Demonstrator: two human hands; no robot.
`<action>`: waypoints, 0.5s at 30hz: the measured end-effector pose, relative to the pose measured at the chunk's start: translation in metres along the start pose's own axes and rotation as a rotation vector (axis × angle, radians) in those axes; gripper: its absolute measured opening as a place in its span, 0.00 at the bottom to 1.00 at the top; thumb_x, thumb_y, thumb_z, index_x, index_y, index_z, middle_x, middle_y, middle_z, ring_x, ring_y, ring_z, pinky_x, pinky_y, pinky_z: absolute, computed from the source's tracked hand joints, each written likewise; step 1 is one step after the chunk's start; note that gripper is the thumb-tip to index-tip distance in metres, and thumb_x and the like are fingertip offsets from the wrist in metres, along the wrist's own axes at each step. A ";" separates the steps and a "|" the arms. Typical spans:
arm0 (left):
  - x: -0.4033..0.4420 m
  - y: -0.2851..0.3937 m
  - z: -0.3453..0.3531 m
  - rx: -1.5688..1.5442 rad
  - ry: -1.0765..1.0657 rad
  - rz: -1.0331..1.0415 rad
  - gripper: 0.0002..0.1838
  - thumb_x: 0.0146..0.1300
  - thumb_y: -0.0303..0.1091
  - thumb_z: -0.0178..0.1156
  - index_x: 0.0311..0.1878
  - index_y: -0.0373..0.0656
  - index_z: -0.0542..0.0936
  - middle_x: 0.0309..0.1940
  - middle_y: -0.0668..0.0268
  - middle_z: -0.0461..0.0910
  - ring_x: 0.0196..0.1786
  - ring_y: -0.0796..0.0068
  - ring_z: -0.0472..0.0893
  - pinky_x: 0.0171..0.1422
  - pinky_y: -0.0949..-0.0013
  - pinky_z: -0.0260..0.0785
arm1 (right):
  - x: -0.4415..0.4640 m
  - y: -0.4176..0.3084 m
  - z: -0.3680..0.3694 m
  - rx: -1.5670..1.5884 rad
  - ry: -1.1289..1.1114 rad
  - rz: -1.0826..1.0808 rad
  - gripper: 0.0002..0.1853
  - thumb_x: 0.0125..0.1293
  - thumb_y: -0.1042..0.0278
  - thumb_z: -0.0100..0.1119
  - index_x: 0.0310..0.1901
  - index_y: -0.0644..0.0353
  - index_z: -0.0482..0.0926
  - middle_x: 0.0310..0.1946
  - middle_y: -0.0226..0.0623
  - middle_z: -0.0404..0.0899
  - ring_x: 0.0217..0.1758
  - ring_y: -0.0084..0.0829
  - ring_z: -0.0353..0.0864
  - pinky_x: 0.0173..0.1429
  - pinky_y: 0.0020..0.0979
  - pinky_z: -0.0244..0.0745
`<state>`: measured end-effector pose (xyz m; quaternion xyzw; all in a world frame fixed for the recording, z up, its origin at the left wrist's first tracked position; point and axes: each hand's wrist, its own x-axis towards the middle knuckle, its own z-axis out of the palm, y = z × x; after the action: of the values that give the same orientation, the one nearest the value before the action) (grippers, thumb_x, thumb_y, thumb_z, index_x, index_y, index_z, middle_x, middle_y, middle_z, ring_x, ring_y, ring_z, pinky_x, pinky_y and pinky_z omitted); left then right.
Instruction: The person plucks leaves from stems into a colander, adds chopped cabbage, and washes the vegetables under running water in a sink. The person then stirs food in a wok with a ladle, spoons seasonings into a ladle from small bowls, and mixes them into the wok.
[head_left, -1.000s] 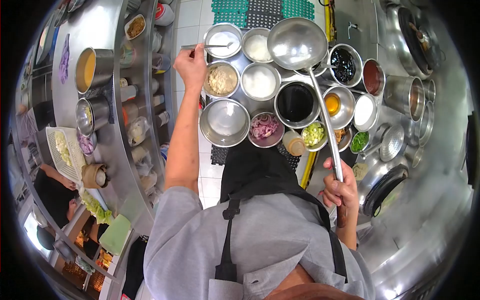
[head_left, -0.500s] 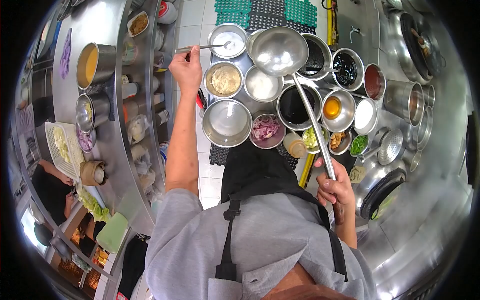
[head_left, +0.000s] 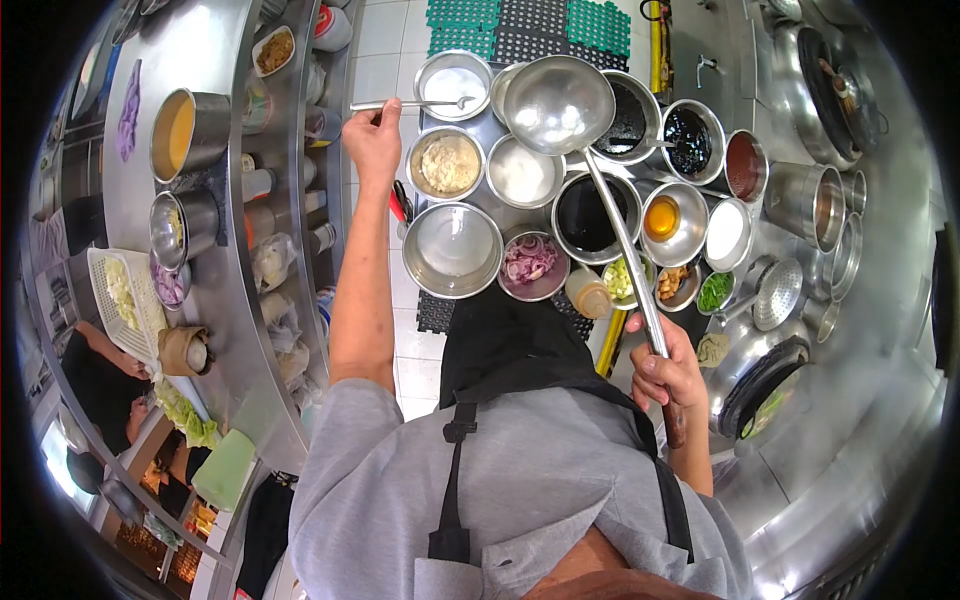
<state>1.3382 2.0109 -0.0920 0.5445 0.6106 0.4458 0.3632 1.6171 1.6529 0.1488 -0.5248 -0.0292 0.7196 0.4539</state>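
Observation:
My left hand (head_left: 372, 140) pinches the handle of a metal spoon (head_left: 425, 103). The spoon's tip is over a steel bowl of white powder (head_left: 452, 75); whether it carries any powder is too small to tell. My right hand (head_left: 668, 368) is wrapped round the wooden end of a long-handled ladle (head_left: 630, 240). Its large round scoop (head_left: 558, 103) hangs above the bowls and hides parts of some. Below the left hand's bowl stand a bowl of pale beige paste or powder (head_left: 447, 165) and a bowl of clear liquid (head_left: 452, 248).
Beside these are a bowl of sliced red onion (head_left: 532, 260), a dark sauce (head_left: 592, 213), an egg yolk bowl (head_left: 664, 218) and chopped greens (head_left: 716, 291). A perforated skimmer (head_left: 777, 295) and a wok (head_left: 765, 390) sit right, with steam nearby. Another person's arm (head_left: 115, 350) shows at left.
The spoon in my left hand has turned a little, its tip dipping lower in the view. The ladle and my right hand stay nearly still.

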 end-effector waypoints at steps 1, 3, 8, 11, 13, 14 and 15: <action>0.001 -0.002 0.001 -0.019 0.000 -0.001 0.16 0.64 0.36 0.73 0.35 0.27 0.87 0.24 0.64 0.84 0.27 0.79 0.77 0.34 0.70 0.71 | 0.000 0.000 0.000 -0.005 0.005 0.003 0.25 0.61 0.77 0.56 0.61 0.67 0.67 0.12 0.25 0.65 0.07 0.16 0.61 0.14 0.26 0.69; 0.003 -0.004 0.000 -0.042 -0.004 -0.043 0.16 0.64 0.36 0.73 0.34 0.27 0.87 0.24 0.64 0.84 0.27 0.80 0.76 0.34 0.70 0.69 | 0.001 -0.001 0.001 -0.004 0.001 0.004 0.25 0.61 0.77 0.56 0.61 0.67 0.67 0.13 0.25 0.65 0.07 0.16 0.61 0.14 0.26 0.69; 0.011 -0.009 -0.014 -0.235 0.038 -0.264 0.14 0.65 0.36 0.74 0.36 0.32 0.87 0.27 0.69 0.82 0.31 0.81 0.75 0.37 0.74 0.66 | 0.004 -0.002 0.000 0.006 -0.016 0.007 0.26 0.61 0.76 0.57 0.62 0.67 0.67 0.13 0.25 0.65 0.07 0.16 0.61 0.14 0.26 0.69; 0.011 0.020 -0.039 -0.366 -0.005 -0.215 0.13 0.64 0.34 0.74 0.37 0.30 0.86 0.28 0.68 0.83 0.32 0.84 0.75 0.38 0.75 0.65 | 0.006 -0.003 0.002 0.009 -0.029 0.016 0.26 0.62 0.76 0.58 0.62 0.67 0.67 0.14 0.25 0.65 0.08 0.16 0.61 0.15 0.27 0.69; 0.003 0.058 -0.047 -0.411 -0.019 -0.115 0.12 0.65 0.33 0.74 0.37 0.32 0.86 0.28 0.69 0.82 0.30 0.83 0.74 0.38 0.75 0.67 | 0.010 -0.003 0.003 -0.004 -0.048 0.022 0.26 0.62 0.75 0.59 0.62 0.68 0.67 0.14 0.25 0.65 0.08 0.16 0.62 0.15 0.27 0.70; -0.005 0.081 -0.048 -0.423 -0.007 -0.076 0.12 0.65 0.33 0.73 0.36 0.32 0.86 0.27 0.69 0.82 0.30 0.83 0.74 0.38 0.74 0.67 | 0.012 -0.004 0.003 -0.004 -0.052 0.033 0.26 0.62 0.75 0.59 0.62 0.68 0.67 0.14 0.25 0.65 0.08 0.16 0.62 0.15 0.27 0.70; -0.011 0.093 -0.047 -0.434 0.007 -0.039 0.11 0.66 0.33 0.73 0.36 0.32 0.86 0.26 0.69 0.81 0.30 0.82 0.74 0.38 0.74 0.67 | 0.013 -0.005 0.004 -0.005 -0.056 0.046 0.26 0.63 0.74 0.59 0.62 0.68 0.67 0.15 0.25 0.66 0.08 0.16 0.62 0.15 0.27 0.70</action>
<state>1.3281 1.9944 0.0104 0.4404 0.5120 0.5614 0.4783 1.6166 1.6662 0.1433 -0.5060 -0.0315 0.7441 0.4352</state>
